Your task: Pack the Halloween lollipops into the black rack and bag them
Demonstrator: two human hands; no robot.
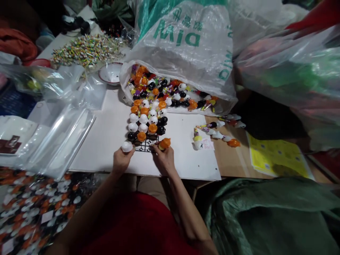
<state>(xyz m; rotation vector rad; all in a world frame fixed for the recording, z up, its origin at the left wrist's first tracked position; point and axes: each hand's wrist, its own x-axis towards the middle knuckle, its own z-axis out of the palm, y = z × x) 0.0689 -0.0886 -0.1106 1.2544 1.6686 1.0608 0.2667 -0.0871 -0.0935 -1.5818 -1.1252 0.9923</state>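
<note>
White figure (126,146), orange figure (165,143) (in hands (166,158))

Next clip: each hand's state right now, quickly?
Left hand: closed, holding a white-topped piece.
Right hand: closed, holding an orange-topped piece.

Red-rimmed bowl (105,73), yellow sheets (276,154), dark green covering (265,205)
</note>
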